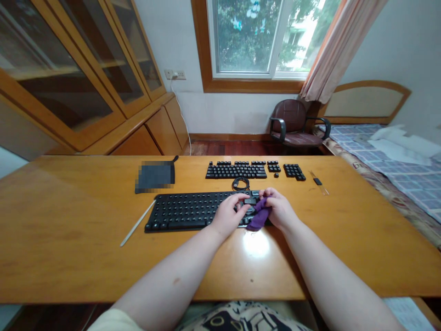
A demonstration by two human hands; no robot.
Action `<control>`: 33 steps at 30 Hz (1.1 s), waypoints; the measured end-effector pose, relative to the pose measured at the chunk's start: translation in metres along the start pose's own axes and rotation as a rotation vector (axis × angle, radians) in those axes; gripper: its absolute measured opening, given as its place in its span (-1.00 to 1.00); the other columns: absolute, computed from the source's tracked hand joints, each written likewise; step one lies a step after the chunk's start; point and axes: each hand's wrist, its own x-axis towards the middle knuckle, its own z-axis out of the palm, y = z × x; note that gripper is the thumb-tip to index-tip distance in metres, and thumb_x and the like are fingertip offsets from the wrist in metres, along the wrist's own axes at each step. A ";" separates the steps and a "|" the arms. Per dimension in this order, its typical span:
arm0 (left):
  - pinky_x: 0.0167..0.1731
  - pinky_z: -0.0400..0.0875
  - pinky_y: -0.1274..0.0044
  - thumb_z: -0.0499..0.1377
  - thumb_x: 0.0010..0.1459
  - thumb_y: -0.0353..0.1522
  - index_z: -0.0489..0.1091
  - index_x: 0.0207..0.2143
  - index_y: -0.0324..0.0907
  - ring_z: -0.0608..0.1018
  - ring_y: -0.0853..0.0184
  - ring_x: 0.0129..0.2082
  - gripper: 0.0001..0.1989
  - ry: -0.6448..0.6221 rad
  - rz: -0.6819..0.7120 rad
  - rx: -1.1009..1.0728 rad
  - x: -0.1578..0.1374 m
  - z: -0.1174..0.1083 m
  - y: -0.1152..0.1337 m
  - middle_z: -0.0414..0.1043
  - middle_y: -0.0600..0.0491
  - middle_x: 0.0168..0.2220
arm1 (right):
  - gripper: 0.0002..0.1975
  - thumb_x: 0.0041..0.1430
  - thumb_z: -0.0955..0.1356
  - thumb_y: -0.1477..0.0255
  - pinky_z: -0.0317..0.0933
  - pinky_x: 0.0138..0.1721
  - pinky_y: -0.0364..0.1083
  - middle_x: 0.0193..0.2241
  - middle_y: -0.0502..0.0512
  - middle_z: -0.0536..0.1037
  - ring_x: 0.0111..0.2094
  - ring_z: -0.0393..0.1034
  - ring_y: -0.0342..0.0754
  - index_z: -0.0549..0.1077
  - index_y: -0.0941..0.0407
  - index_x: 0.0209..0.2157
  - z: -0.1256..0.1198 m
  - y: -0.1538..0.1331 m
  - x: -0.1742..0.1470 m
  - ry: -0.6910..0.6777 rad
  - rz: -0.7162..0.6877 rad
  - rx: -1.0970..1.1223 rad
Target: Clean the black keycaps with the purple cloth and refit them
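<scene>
My right hand (280,211) is closed around a bunched purple cloth (260,218). My left hand (229,214) pinches a small dark rectangular piece (250,201) between thumb and fingers, right beside the cloth; its exact kind is too small to make out. Both hands are over the right end of a black keyboard (186,211) with its keycaps off, showing rows of bare switches. Hands and cloth hide part of that end. Just behind it lies a coiled black cable (240,184).
Removed black keycaps (236,171) stand in keyboard order at the back, with a number-pad group (294,172) to their right. Further right lies a keycap puller (317,181) with wire loops. A dark pouch (155,177) and a thin white stick (138,224) lie left on the wooden table (69,239).
</scene>
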 end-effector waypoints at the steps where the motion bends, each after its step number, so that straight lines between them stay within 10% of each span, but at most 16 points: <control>1: -0.33 0.33 0.55 0.15 0.05 -0.35 0.37 -0.20 -0.17 0.38 0.45 -0.49 -0.77 -0.006 -0.014 -0.008 0.000 0.001 0.000 0.38 0.11 -0.43 | -0.73 -0.34 0.28 0.65 0.18 -0.44 -0.19 -0.45 -0.08 0.43 -0.48 0.28 -0.18 0.30 0.10 -0.48 0.000 0.001 0.000 0.008 -0.013 -0.023; 11: -0.35 0.32 0.58 0.16 0.03 -0.36 0.36 -0.23 -0.16 0.37 0.47 -0.49 -0.80 -0.031 -0.008 -0.047 0.000 0.002 0.000 0.39 0.12 -0.38 | -0.82 -0.14 0.42 0.37 0.12 0.01 0.02 -0.14 0.12 0.47 -0.08 0.32 0.03 0.51 0.12 -0.41 -0.012 0.005 0.008 0.150 -0.231 -0.397; 18: -0.30 0.34 0.56 0.17 0.04 -0.35 0.38 -0.20 -0.14 0.40 0.45 -0.45 -0.78 -0.043 0.022 -0.036 -0.001 0.001 0.001 0.41 0.08 -0.30 | -0.58 -0.17 0.44 0.33 0.24 -0.20 -0.03 -0.36 0.05 0.52 -0.33 0.39 -0.05 0.45 0.10 -0.18 -0.002 -0.002 0.002 0.111 -0.152 -0.464; 25: -0.28 0.36 0.51 0.14 0.07 -0.35 0.39 -0.17 -0.14 0.43 0.40 -0.40 -0.77 -0.033 0.024 -0.016 0.001 0.001 0.000 0.44 0.04 -0.28 | -0.80 0.00 0.32 0.28 0.24 -0.43 -0.11 -0.48 0.01 0.49 -0.47 0.35 -0.09 0.46 0.10 -0.38 -0.002 0.003 0.000 -0.150 0.051 -0.154; 33: -0.23 0.36 0.51 0.15 0.05 -0.38 0.40 -0.23 -0.15 0.44 0.39 -0.34 -0.81 0.097 -0.035 -0.116 0.003 0.000 -0.002 0.43 0.05 -0.27 | -0.61 -0.16 0.45 0.47 0.17 -0.52 -0.20 -0.29 0.03 0.51 -0.55 0.27 -0.24 0.47 0.07 -0.18 -0.004 0.004 -0.001 -0.310 0.131 -0.120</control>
